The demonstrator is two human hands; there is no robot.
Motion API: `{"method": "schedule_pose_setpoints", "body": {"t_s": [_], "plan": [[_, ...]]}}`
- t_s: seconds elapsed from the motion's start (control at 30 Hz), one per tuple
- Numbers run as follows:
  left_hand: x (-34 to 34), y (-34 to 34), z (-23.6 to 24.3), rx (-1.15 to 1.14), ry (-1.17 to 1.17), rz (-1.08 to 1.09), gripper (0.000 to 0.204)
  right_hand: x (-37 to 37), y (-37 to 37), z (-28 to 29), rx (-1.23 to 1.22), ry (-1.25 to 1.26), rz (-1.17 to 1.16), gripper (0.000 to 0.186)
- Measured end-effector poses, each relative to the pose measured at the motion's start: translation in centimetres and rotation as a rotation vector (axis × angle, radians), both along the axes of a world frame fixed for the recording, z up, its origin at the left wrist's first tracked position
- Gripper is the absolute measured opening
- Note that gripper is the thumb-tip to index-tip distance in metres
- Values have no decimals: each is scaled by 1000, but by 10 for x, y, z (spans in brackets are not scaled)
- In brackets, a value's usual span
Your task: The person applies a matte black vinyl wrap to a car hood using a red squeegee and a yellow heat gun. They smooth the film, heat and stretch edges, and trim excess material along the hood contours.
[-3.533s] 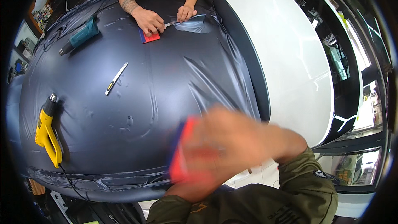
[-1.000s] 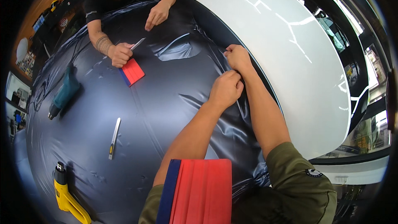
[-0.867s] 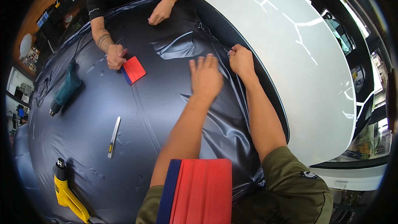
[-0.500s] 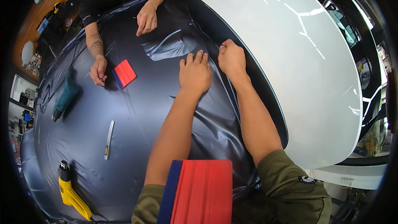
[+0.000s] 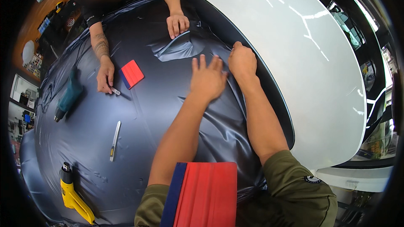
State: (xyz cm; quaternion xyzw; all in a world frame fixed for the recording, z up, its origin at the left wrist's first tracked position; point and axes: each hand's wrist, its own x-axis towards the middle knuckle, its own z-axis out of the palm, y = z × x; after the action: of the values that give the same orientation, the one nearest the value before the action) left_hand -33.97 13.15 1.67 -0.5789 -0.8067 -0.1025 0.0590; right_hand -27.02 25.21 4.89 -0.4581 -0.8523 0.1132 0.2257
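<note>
Centrally, left hand (image 5: pixel 208 82) was spread wide, empty, over dark film (image 5: pixel 155 109). Right of centre, right hand (image 5: pixel 243 62) was curled closed, pinching film edge.

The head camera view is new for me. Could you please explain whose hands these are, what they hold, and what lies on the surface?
There is no robot, only people. A wide fisheye camera on one person's head looks down, so straight edges bend. The lower forearms are the wearer's: the left hand is spread over dark film; the right hand curls its fingers near the film's edge, any grip hard to see. A co-worker's one hand is at a folded flap; the other hand holds a small slim tool. On the film lie a teal heat gun, a yellow heat gun, a slim knife and a red scraper. Another, larger-looking scraper shows close to the camera; neither wearer's hand holds it.
</note>
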Motion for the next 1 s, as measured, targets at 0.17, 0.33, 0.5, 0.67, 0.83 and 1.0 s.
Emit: {"method": "schedule_pose_setpoints", "body": {"t_s": [0.17,0.33,0.5,0.67,0.83,1.0], "plan": [[34,5,-6,-3,-225,-157,66,4,-1,3,82,-25,95,16],[34,4,-6,-34,-213,-227,66,-1,-8,6,91,-75,52,14],[40,5,-5,38,-296,-256,68,-4,-1,3,37,21,27,22],[45,6,-17,159,-301,-194,65,-29,2,32,-97,-309,99,23],[45,4,-23,90,-233,-225,65,-29,4,6,66,-188,75,18],[43,-1,-6,-122,-106,-329,64,-23,-3,-4,194,-139,86,14]]}}
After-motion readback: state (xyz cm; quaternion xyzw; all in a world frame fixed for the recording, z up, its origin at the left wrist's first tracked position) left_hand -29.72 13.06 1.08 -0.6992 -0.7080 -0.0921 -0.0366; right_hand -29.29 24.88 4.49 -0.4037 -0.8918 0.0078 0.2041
